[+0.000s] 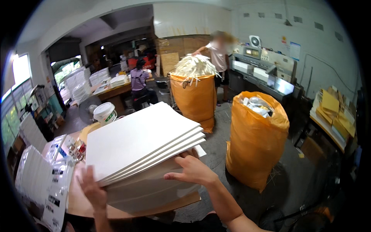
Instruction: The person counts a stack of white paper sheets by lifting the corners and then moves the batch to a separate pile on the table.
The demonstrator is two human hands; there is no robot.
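A tall stack of large white paper sheets (141, 139) stands in front of me, its upper part fanned into several offset layers. My left hand (93, 189) is at the stack's near left corner, fingers stretched upward and apart, slightly blurred. My right hand (193, 169) is at the near right side, below the fanned layers. Its thumb points left, away from the other fingers, and the fingertips touch the stack's edge, partly hidden there. Neither hand is closed around a sheet.
The stack stands on a brown worktable (170, 207). Plastic-wrapped stacks (36, 174) and a white bucket (105, 113) are at left. Two orange sacks (255, 143) stand at right, the farther full of paper strips (195, 65). One person (218, 54) stands by it; another (139, 81) sits at a table.
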